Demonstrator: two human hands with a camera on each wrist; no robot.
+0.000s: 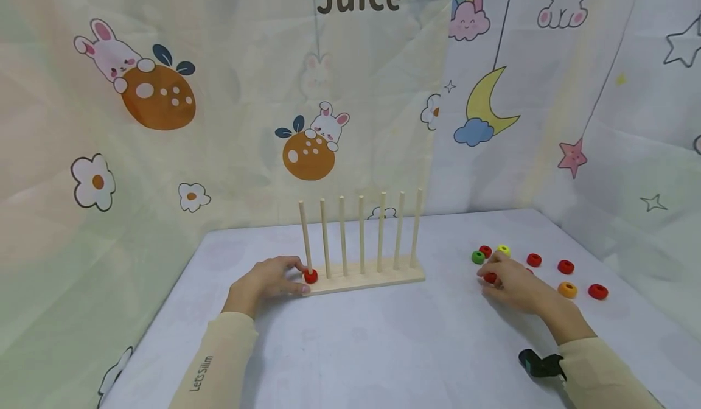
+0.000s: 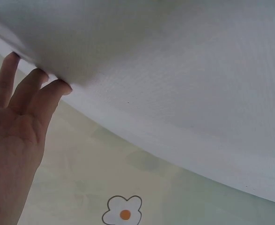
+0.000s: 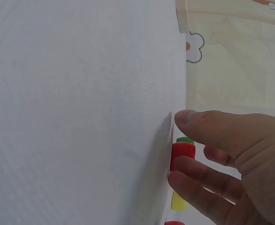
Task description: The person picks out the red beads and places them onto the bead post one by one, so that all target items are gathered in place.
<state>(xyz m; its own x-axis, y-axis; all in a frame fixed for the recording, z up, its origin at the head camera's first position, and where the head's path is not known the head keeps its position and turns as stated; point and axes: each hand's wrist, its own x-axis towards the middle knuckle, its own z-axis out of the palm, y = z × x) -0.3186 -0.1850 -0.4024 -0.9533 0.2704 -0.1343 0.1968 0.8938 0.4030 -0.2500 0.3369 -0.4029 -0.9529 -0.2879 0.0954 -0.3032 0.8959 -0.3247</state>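
A pale wooden rack with several upright pegs stands on the white table. One red bead sits at the foot of its leftmost peg. My left hand holds the rack's left end, thumb in front and fingers behind, beside that bead. In the left wrist view the left hand's fingers reach to the table; the rack is out of sight there. Over at the right, my right hand is lowered around another red bead. The right wrist view shows its thumb apart from this red bead, with fingers beside it.
Around the right hand lie a green bead, a yellow bead, an orange bead and several red beads. A black strapped device is on the right wrist. Printed cloth hangs behind the table.
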